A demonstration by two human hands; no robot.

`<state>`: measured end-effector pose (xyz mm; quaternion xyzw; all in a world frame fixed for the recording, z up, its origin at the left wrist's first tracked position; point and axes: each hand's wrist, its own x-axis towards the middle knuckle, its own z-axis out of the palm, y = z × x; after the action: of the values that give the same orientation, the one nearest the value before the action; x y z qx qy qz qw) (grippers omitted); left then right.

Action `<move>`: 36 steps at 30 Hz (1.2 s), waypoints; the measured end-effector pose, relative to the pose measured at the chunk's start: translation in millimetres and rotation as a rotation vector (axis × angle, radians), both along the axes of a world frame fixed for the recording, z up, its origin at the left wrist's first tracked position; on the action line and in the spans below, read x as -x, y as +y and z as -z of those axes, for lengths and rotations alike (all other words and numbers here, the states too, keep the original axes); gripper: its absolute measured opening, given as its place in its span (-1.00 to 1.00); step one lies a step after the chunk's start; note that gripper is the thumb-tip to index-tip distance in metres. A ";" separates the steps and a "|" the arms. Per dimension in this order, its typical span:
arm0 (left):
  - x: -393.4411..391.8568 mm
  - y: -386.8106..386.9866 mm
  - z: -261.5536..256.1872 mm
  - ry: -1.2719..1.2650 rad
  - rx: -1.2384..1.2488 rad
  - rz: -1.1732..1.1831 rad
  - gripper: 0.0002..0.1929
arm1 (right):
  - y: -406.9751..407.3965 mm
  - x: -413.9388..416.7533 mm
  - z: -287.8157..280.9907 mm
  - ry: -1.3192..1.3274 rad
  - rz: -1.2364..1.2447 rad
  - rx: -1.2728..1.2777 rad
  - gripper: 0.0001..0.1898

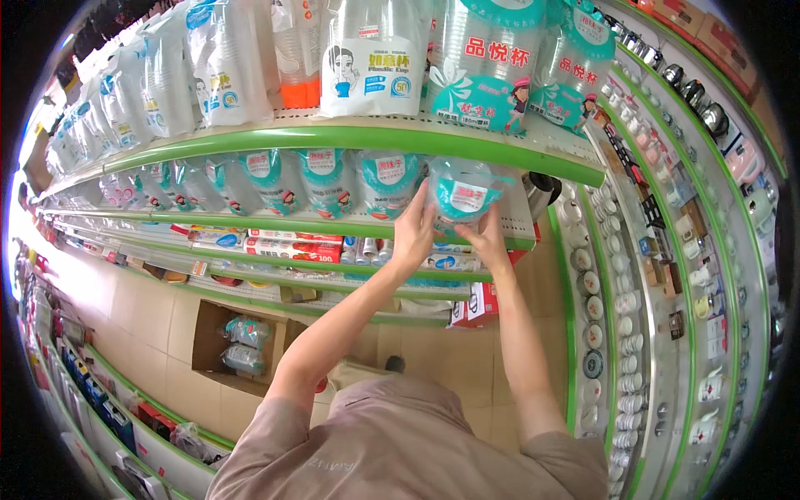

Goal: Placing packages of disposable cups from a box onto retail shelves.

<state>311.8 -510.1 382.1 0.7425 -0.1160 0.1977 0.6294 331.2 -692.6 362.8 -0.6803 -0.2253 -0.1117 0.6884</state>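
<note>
Both my hands are around a clear plastic pack of disposable cups (464,195) with a teal printed wrap. My left hand (414,226) grips its left side and my right hand (487,240) its lower right side. The pack is at the right end of the second shelf (350,226); whether its base rests on the board I cannot tell. Just left of it stands a similar teal-printed cup pack (389,184), in a row with several others. Overhead, the upper shelf (350,137) with a green front edge bears larger bagged cup stacks (372,62).
Lower shelves hold boxed rolls (294,247). On the tiled floor to my left stands an open cardboard box (209,337) with cup packs (245,357) inside. Shelves of bowls and mugs (594,334) line the right side. Red-and-white boxes (481,306) sit low at the shelf's end.
</note>
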 end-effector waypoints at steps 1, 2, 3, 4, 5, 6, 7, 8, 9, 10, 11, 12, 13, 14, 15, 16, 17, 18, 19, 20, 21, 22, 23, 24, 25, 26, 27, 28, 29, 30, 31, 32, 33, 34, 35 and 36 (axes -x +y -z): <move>-4.0 -3.8 -1.0 -0.050 -0.004 -0.001 -0.49 | -5.8 -8.7 7.2 0.002 0.015 0.010 -0.08; -7.5 -5.8 -1.5 -0.038 -0.041 0.018 -0.44 | -10.4 -17.2 15.1 -0.003 0.030 -0.004 -0.09; -13.3 -5.7 5.0 -0.040 -0.044 0.014 -0.44 | -9.0 -24.1 18.9 -0.004 0.027 -0.008 -0.09; -17.5 -4.8 11.0 -0.008 -0.042 -0.002 -0.41 | -6.4 -28.8 19.5 0.033 0.029 0.028 -0.09; -21.3 -3.9 17.4 0.024 -0.040 -0.016 -0.37 | -3.8 -33.2 20.4 0.070 0.033 0.065 -0.10; -22.8 -7.6 18.1 0.024 -0.039 -0.011 -0.37 | -6.7 -37.8 24.5 0.070 0.039 0.065 -0.10; -24.2 -11.3 19.2 0.139 -0.030 -0.010 -0.37 | -8.9 -42.2 29.1 0.108 0.012 0.083 -0.07; -25.5 -15.4 20.3 0.256 -0.021 -0.008 -0.35 | -11.4 -46.3 33.8 0.147 -0.014 0.100 -0.05; -31.4 -18.8 31.5 0.256 -0.021 -0.006 -0.35 | -12.6 -52.1 40.0 0.147 -0.011 0.101 -0.05; -37.6 -20.1 44.7 0.132 -0.115 -0.113 -0.35 | -10.5 -56.8 43.0 0.168 -0.017 0.089 -0.04; -43.7 -21.3 57.6 0.008 -0.209 -0.220 -0.34 | -9.8 -61.3 45.2 0.190 -0.023 0.078 -0.04; -43.5 -23.9 58.2 0.013 -0.209 -0.215 -0.34 | -12.0 -62.7 46.6 0.194 -0.018 0.078 -0.04; -43.3 -25.9 58.7 0.052 -0.187 -0.197 -0.34 | -14.2 -64.3 47.7 0.191 -0.001 0.106 -0.04; -43.2 -27.4 58.9 0.090 -0.166 -0.180 -0.34 | -16.0 -65.7 48.7 0.188 0.016 0.134 -0.04; -44.8 -25.6 59.7 0.094 -0.166 -0.184 -0.34 | -13.6 -65.9 46.9 0.191 0.010 0.135 -0.04; -48.0 -23.0 59.6 0.183 -0.140 -0.162 -0.35 | -11.0 -66.1 44.8 0.201 0.012 0.137 -0.03; -49.9 -20.0 59.9 0.272 -0.114 -0.139 -0.36 | -7.3 -66.8 42.6 0.210 0.013 0.140 -0.03; -49.1 -20.6 58.3 0.274 -0.112 -0.135 -0.36 | -8.0 -68.1 43.7 0.213 0.017 0.142 -0.03; -48.3 -20.6 56.4 0.295 -0.093 -0.125 -0.40 | -7.9 -69.9 44.5 0.197 0.031 0.138 -0.02; -47.5 -21.3 54.2 0.315 -0.073 -0.115 -0.45 | -8.9 -70.9 44.9 0.181 0.044 0.135 -0.01; -41.6 -26.4 46.9 0.319 -0.074 -0.100 -0.45 | -15.0 -69.7 47.4 0.187 0.059 0.136 -0.01; -28.8 -24.2 37.4 0.261 -0.122 -0.143 -0.47 | -13.2 -68.7 49.3 0.179 0.075 0.147 -0.02; -18.8 -22.9 32.6 0.203 -0.170 -0.184 -0.49 | -13.1 -67.4 50.9 0.171 0.093 0.158 -0.03; -12.9 -13.8 36.4 0.206 -0.168 -0.203 -0.49 | -7.0 -65.1 46.3 0.170 0.074 0.161 -0.03; -6.6 -4.9 44.1 0.185 -0.192 -0.222 -0.49 | -5.3 -61.0 42.9 0.175 0.123 0.253 -0.05; 0.6 4.1 52.2 0.166 -0.216 -0.240 -0.49 | -2.2 -56.8 40.3 0.177 0.172 0.346 -0.07; 9.0 4.3 50.3 0.168 -0.207 -0.234 -0.49 | -9.8 -55.4 44.9 0.178 0.178 0.355 -0.07; 21.0 5.3 44.0 0.135 -0.097 -0.156 -0.57 | -18.0 -53.7 54.8 0.072 0.274 0.313 -0.11; 31.7 6.8 38.7 0.103 0.014 -0.075 -0.64 | -27.5 -50.6 64.7 -0.035 0.371 0.271 -0.14; 42.9 18.0 39.1 0.165 0.032 -0.088 -0.72 | -22.5 -44.0 65.5 -0.030 0.352 0.276 -0.14; 53.6 30.4 47.5 0.174 0.038 -0.109 -0.72 | -16.5 -35.5 62.0 -0.041 0.432 0.236 -0.23; 66.6 43.2 57.2 0.215 0.066 -0.125 -0.75 | -11.1 -25.4 59.3 -0.049 0.512 0.196 -0.32; 80.4 55.6 65.8 0.256 0.097 -0.142 -0.78 | -5.5 -12.5 54.6 -0.016 0.570 0.196 -0.45; 96.7 67.9 72.3 0.283 0.119 -0.163 -0.80 | 0.3 3.0 50.5 0.021 0.624 0.195 -0.57; 114.1 81.0 75.7 0.312 0.141 -0.190 -0.81 | 7.5 20.4 43.7 0.066 0.598 0.139 -0.65; 130.3 94.6 75.1 0.340 -0.015 -0.248 -0.82 | 15.0 36.3 42.7 0.116 0.568 0.082 -0.72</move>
<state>181.5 -415.5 307.0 0.7784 0.0827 0.1448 0.6052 294.9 -677.5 320.1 -0.7487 0.0094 -0.2518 0.6132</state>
